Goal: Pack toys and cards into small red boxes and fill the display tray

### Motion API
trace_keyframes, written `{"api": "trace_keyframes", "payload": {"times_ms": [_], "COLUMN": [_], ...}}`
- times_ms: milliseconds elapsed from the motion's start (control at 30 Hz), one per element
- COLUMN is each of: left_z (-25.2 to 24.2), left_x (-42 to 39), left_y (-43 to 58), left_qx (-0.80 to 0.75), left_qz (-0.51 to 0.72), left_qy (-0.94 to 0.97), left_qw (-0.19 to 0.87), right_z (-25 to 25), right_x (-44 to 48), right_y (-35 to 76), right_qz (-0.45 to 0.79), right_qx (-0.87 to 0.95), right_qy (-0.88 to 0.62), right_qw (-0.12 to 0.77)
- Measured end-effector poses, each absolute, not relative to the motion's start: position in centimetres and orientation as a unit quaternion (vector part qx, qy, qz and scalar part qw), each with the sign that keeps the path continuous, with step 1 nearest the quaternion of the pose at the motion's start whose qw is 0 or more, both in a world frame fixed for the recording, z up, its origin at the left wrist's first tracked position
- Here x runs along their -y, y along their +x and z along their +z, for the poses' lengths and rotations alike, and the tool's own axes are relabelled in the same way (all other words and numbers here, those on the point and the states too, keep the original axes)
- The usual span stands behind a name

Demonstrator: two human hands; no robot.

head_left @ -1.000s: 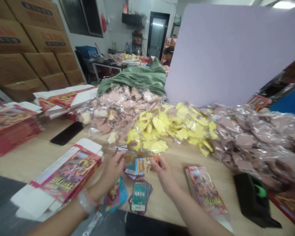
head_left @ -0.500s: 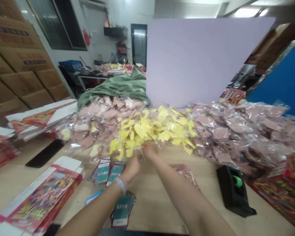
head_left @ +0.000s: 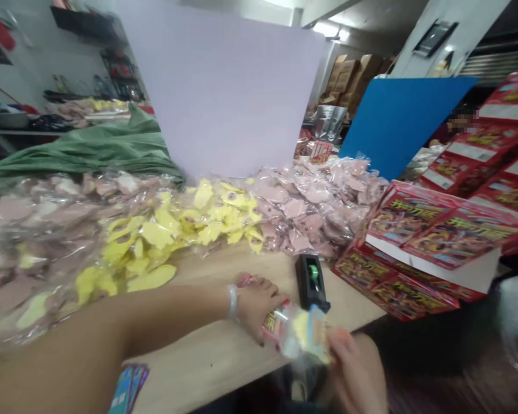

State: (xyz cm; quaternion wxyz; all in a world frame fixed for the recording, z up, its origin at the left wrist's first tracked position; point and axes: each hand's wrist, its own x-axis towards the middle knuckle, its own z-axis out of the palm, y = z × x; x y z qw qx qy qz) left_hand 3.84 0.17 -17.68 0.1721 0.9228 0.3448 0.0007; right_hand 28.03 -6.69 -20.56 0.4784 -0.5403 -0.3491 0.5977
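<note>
Clear plastic bag [head_left: 300, 336] sits at the table's near edge, held by both hands. Head view only. Hands close together, not touching each other. Left hand [head_left: 259, 305], bracelet [head_left: 232, 300] on the wrist, clamps the bag's left end on the wood. Right hand [head_left: 354, 368] pinches the other end, out past the table edge over the dark floor. Inside the bag: yellow piece [head_left: 300, 328] and printed card [head_left: 317, 330], partly blurred.

Tape dispenser [head_left: 311, 282] stands just beyond the bag, near the left hand's knuckles. Little room on that side. Left forearm lies across the wooden table [head_left: 211, 368], with a stack of cards [head_left: 127, 390] under it at the bottom of the frame, cut off by the frame edge.

Far side: long heap of bagged pink pieces [head_left: 315, 210] and yellow pieces [head_left: 155, 236] runs along the table. Right of the table, red printed boxes [head_left: 414, 247] are stacked. Behind: green cloth [head_left: 82, 152], lilac board [head_left: 216, 92], blue board [head_left: 401, 115].
</note>
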Motion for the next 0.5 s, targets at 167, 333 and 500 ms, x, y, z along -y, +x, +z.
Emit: {"api": "trace_keyframes", "payload": {"times_ms": [167, 333, 500], "left_z": [-15.3, -14.5, -13.9], "left_x": [3.1, 5.9, 8.0], "left_y": [3.1, 4.5, 6.0], "left_qx": [-0.451, -0.475, -0.592], "left_qz": [0.047, 0.054, 0.140], "left_qy": [0.886, 0.876, 0.786], "left_qw": [0.098, 0.065, 0.111], "right_z": [-21.8, -19.9, -15.0], "right_x": [5.4, 4.9, 6.7], "right_y": [25.6, 23.0, 21.3], "right_qz": [0.489, 0.530, 0.583], "right_qx": [0.432, 0.497, 0.485], "right_qy": [-0.586, -0.526, -0.504], "right_qw": [0.480, 0.443, 0.413]}}
